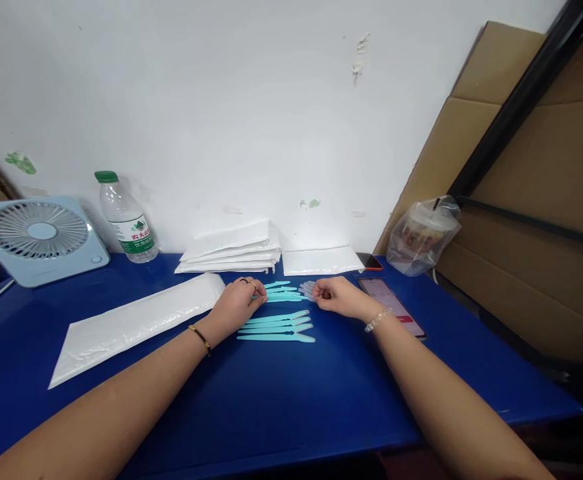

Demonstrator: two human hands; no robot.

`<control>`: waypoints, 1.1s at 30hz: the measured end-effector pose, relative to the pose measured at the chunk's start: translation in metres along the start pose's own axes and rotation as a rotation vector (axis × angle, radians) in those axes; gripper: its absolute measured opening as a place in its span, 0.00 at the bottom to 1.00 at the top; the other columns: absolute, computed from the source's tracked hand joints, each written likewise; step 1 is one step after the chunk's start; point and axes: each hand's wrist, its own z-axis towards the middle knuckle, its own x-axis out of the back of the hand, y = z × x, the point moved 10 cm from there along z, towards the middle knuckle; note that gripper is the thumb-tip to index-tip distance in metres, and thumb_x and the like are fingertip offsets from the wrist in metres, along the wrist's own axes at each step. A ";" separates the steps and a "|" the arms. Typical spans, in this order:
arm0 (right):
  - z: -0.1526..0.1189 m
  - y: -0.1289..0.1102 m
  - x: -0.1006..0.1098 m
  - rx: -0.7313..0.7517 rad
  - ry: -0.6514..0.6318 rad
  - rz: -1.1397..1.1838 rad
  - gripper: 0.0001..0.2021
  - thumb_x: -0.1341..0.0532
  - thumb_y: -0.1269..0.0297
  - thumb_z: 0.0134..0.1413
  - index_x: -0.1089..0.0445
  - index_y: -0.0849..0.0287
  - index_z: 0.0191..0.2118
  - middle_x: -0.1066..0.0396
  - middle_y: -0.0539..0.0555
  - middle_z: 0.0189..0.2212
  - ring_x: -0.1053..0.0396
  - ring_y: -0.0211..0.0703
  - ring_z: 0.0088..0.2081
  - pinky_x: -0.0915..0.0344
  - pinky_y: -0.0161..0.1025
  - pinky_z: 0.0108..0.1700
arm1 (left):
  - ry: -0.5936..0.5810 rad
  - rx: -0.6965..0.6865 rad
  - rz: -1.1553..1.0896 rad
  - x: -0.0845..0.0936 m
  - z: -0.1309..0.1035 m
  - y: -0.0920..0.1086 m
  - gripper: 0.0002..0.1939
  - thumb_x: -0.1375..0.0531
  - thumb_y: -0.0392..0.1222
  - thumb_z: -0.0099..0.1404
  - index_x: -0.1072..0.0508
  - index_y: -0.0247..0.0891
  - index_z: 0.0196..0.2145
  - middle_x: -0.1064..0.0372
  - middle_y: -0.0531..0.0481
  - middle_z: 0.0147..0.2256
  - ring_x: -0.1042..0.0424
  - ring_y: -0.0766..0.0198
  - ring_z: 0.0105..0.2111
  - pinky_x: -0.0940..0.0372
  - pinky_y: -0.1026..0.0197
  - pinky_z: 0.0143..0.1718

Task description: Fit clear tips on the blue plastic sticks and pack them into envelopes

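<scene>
Several turquoise eyebrow razors (277,326) lie side by side on the blue table, with pale covers at their blade ends. Behind this row is a second group of turquoise razors (284,293). My left hand (241,303) is closed in a pinch at the handle end of a razor in that group. Opposite it, my right hand (334,297) has curled fingers pinched at a small cluster of clear plastic caps (306,289). The exact grip of its fingertips is partly hidden.
Left of the razors lies a long white padded envelope (141,327). More white envelopes (231,247) are stacked against the wall, beside a single one (321,261). A phone (394,307), bagged drink cup (421,237), water bottle (129,223) and fan (44,237) stand around.
</scene>
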 end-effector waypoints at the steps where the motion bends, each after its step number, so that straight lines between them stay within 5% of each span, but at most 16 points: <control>1: 0.000 -0.001 -0.001 0.008 -0.004 0.006 0.04 0.43 0.72 0.46 0.32 0.62 0.30 0.33 0.49 0.25 0.37 0.35 0.26 0.41 0.32 0.30 | 0.000 -0.003 -0.001 0.000 0.000 0.001 0.07 0.46 0.43 0.62 0.30 0.40 0.32 0.32 0.50 0.32 0.34 0.58 0.35 0.41 0.59 0.35; 24: -0.002 0.000 0.005 -0.005 -0.003 0.091 0.04 0.43 0.73 0.44 0.33 0.61 0.29 0.33 0.49 0.25 0.38 0.35 0.25 0.42 0.31 0.28 | 0.005 0.014 -0.021 0.000 0.001 -0.004 0.07 0.46 0.43 0.61 0.30 0.40 0.31 0.32 0.51 0.31 0.34 0.59 0.35 0.41 0.59 0.35; 33: -0.003 -0.015 -0.013 0.088 -0.116 0.074 0.05 0.42 0.69 0.49 0.29 0.61 0.33 0.31 0.50 0.25 0.36 0.35 0.26 0.40 0.32 0.29 | -0.081 -0.078 -0.054 -0.008 -0.003 0.015 0.09 0.45 0.46 0.61 0.28 0.40 0.29 0.30 0.51 0.31 0.33 0.61 0.34 0.40 0.61 0.35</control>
